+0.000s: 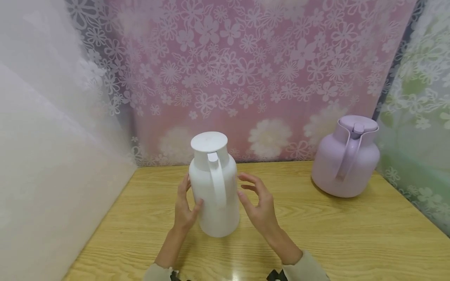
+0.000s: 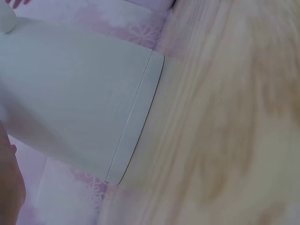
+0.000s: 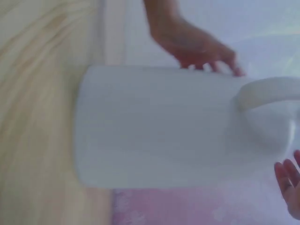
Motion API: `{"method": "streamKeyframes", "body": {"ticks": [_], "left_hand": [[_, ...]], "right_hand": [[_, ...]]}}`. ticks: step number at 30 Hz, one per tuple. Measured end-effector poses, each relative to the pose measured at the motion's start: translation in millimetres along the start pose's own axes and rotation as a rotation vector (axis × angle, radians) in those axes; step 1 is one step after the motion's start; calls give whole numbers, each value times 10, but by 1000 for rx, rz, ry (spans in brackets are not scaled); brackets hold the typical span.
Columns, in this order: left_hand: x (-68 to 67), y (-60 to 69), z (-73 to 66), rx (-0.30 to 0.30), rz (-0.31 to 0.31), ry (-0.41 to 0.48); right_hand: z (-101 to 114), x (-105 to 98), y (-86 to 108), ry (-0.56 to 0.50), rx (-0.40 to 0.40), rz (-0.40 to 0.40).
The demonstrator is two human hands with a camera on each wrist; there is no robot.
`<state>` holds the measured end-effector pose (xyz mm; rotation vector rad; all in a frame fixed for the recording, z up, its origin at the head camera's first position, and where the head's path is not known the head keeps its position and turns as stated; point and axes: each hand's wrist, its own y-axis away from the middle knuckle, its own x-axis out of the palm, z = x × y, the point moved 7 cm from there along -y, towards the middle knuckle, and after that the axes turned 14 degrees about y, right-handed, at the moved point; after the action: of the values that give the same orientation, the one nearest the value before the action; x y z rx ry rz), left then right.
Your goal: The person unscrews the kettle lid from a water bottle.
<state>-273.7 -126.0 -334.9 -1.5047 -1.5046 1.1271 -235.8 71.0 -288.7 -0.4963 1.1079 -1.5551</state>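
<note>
A white thermos jug [image 1: 207,191] stands upright on the wooden table [image 1: 151,238], its handle facing the wearer. My left hand [image 1: 185,208] is at the jug's left side, thumb towards the front and fingertips partly hidden behind it. The right wrist view shows this left hand [image 3: 192,44] with its fingers loosely bent against the jug's side. To the right of the jug, my right hand [image 1: 260,207] has its fingers spread and loosely curved, holding nothing. Close up in the left wrist view, the jug's base [image 2: 140,117] has a thin seam.
A lilac thermos jug [image 1: 327,164] stands at the table's back right, its handle towards the front. Behind the table hangs a pink flowered curtain [image 1: 218,78]. A pale sheet [image 1: 70,156] borders the left, and a green-and-white flowered sheet [image 1: 415,128] the right.
</note>
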Motion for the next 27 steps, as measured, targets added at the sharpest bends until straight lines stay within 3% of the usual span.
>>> {"method": "streamKeyframes", "body": {"ticks": [3,9,13,16,20,27], "left_hand": [[-47,17,69,23,-14,-16],[-170,76,280,33,-10,-23],[-255,-6,245,31,-13,-41],[-301,-143,143,51,-25,-67],[-290,-440,-30,103,6,-88],[-105,-1014,-271,180,195,-168]], "right_hand": [[1,115,-54,-87,91,104],[21,429,-43,-334,394,384],[49,560,-22,-435,438,451],[62,600,-13,-471,423,459],[78,605,-11,-486,400,459],[72,614,-20,-469,377,446]]}}
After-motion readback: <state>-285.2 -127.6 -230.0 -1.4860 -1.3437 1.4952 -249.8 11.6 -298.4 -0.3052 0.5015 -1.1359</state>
